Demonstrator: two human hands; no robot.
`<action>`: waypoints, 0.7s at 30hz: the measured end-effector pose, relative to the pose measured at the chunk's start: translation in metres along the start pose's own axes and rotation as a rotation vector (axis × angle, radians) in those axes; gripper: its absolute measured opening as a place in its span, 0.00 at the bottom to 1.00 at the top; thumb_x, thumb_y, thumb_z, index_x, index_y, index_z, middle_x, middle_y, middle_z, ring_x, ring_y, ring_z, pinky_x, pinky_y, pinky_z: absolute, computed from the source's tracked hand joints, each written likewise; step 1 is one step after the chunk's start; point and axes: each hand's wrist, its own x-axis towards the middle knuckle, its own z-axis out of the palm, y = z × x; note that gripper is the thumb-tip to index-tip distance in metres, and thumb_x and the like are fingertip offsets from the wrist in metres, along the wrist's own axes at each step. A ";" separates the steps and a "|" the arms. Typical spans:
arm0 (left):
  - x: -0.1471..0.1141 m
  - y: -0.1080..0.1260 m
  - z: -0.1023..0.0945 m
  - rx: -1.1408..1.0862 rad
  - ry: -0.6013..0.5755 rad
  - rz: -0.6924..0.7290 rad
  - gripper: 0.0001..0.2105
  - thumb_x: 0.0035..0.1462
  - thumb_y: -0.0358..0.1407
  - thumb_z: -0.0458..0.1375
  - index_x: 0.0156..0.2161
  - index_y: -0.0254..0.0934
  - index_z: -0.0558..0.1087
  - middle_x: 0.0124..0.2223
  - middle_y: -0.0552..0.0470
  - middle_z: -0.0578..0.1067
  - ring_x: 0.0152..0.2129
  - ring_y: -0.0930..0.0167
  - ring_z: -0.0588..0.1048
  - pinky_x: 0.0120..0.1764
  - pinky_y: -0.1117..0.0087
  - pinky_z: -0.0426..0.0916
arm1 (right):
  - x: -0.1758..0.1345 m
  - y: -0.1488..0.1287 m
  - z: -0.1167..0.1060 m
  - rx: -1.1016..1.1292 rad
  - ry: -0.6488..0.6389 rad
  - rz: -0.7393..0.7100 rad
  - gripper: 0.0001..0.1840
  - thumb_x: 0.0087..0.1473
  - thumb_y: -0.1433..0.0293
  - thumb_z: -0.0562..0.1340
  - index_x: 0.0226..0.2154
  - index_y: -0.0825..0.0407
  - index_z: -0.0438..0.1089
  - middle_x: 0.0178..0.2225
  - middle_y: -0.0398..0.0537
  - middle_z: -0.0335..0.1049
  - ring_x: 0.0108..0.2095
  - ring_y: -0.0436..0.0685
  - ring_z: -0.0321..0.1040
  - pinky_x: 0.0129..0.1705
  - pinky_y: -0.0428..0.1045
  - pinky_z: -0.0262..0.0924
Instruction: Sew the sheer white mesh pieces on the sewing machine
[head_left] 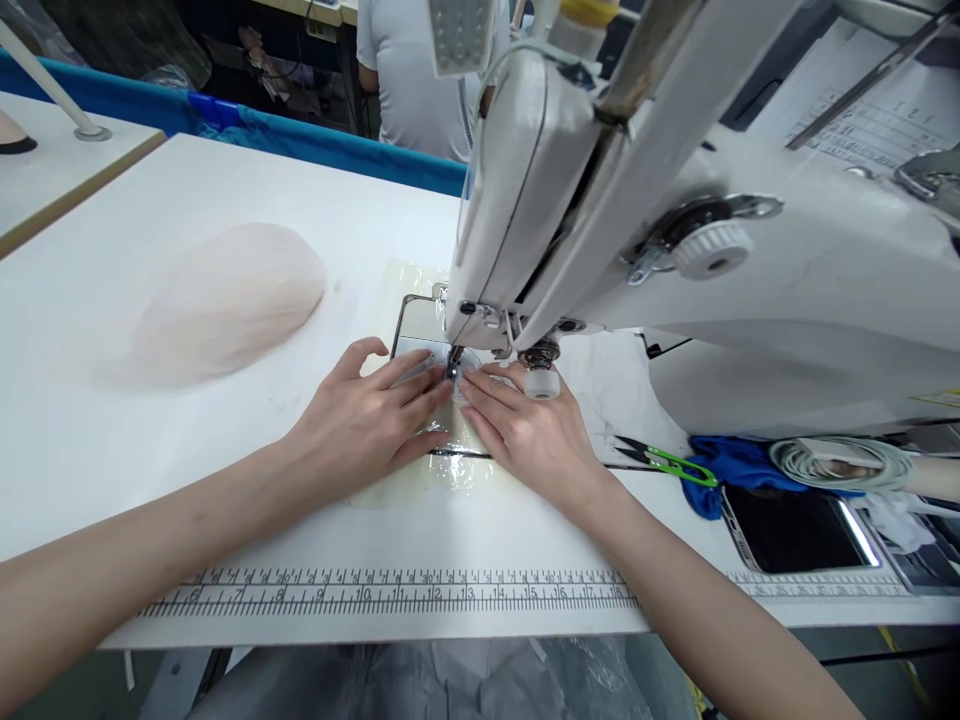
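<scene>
My left hand (379, 410) lies with fingers stretched out on the needle plate, just left of the presser foot (454, 362) of a white sewing machine (499, 200). From the other side, my right hand (529, 425) rests flat, its fingertips close to the foot. Both hands press down on a small pale piece (466, 395) under the fingers, mostly covered, so its kind cannot be made out. Clear shiny film (457, 470) lies on the bed around the plate.
A pale pink, cup-shaped fabric piece (240, 300) lies at left on the white table (97, 440). Green thread snips (667, 463), a blue cloth (724, 465), a coiled cord (832, 462) and a phone (799, 530) are at right. A ruler tape (420, 592) runs along the front edge. Beyond sits another person (420, 80).
</scene>
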 end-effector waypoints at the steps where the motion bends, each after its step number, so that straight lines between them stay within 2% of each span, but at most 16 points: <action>1: 0.000 0.000 0.001 0.007 0.005 0.002 0.16 0.67 0.41 0.50 0.52 0.36 0.72 0.52 0.47 0.77 0.53 0.64 0.72 0.52 0.55 0.59 | 0.000 0.000 0.000 0.001 -0.006 0.003 0.15 0.64 0.67 0.56 0.46 0.54 0.75 0.38 0.49 0.80 0.42 0.57 0.72 0.52 0.55 0.57; 8: 0.001 -0.002 0.003 -0.028 0.048 0.006 0.15 0.65 0.41 0.53 0.52 0.37 0.73 0.50 0.47 0.78 0.51 0.62 0.73 0.52 0.56 0.59 | 0.001 0.000 0.000 -0.013 -0.020 0.011 0.16 0.65 0.66 0.55 0.48 0.54 0.75 0.39 0.50 0.80 0.42 0.56 0.72 0.55 0.56 0.56; 21: 0.001 -0.001 0.003 0.009 0.009 0.020 0.17 0.67 0.42 0.50 0.53 0.34 0.71 0.53 0.44 0.76 0.53 0.62 0.72 0.51 0.55 0.59 | 0.001 0.001 -0.001 -0.037 0.005 -0.008 0.16 0.65 0.67 0.55 0.49 0.54 0.74 0.41 0.48 0.79 0.44 0.55 0.71 0.57 0.54 0.52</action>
